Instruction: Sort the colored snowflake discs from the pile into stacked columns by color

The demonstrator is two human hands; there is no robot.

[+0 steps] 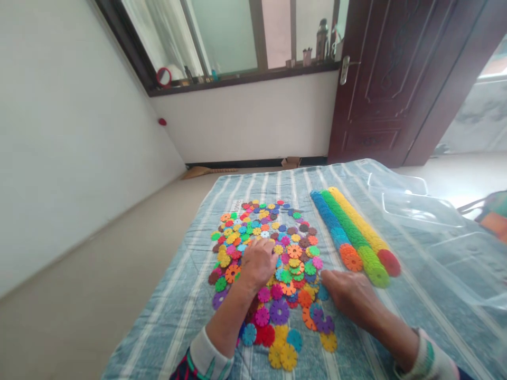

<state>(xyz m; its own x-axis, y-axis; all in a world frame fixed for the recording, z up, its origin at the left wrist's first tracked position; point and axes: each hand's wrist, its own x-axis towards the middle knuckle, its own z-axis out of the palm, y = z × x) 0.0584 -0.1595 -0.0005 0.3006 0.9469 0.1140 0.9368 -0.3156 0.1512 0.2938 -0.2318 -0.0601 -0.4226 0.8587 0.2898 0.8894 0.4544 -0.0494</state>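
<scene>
Many small notched plastic discs [295, 250] in mixed colours lie in a loose pile on a striped cloth. My left hand [259, 261] is over the middle of the pile, its fingers curled down among the discs; whatever is under them is hidden. My right hand [350, 295] is closed at the pile's right edge, beside a blue disc [323, 293]. Its fingertips are turned from view, so I cannot make out what they hold. Further right, discs are lined up in three long rows: a blue row [328, 216] ending in orange, a green row [348, 227] and a yellow row [358, 221] ending in red.
Clear plastic containers [422, 211] stand on the right of the cloth-covered surface [178, 295]. Beyond its far edge are a white wall [253, 121], a broom [198, 171] on the floor and a dark red door [376, 105]. A windowsill holds a thermos [322, 39].
</scene>
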